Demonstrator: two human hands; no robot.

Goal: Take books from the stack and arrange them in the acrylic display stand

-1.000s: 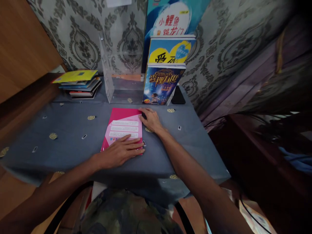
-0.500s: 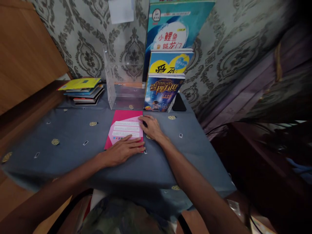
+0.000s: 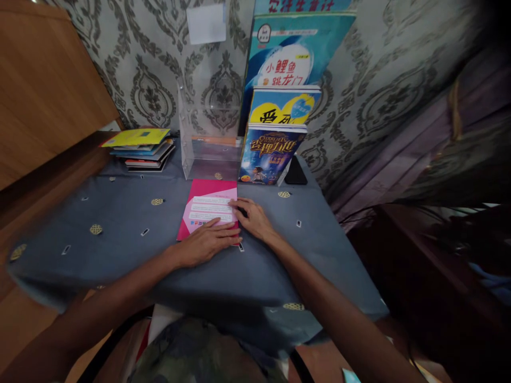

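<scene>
Hands (image 3: 206, 243) (image 3: 254, 218) on pink book (image 3: 211, 207) | clear rack (image 3: 186, 154) behind | book stack (image 3: 139, 150) left

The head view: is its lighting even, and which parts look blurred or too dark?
In the head view, the light is dim and uneven, almost black in the upper right corner; also in the head view, the purplish curtain looks soft, and the pink book's small print is unreadable.

Pink book (image 3: 211, 205): smooth paper; rack (image 3: 211, 169): clear glossy plastic; tablecloth (image 3: 123, 215): matt fabric.
</scene>
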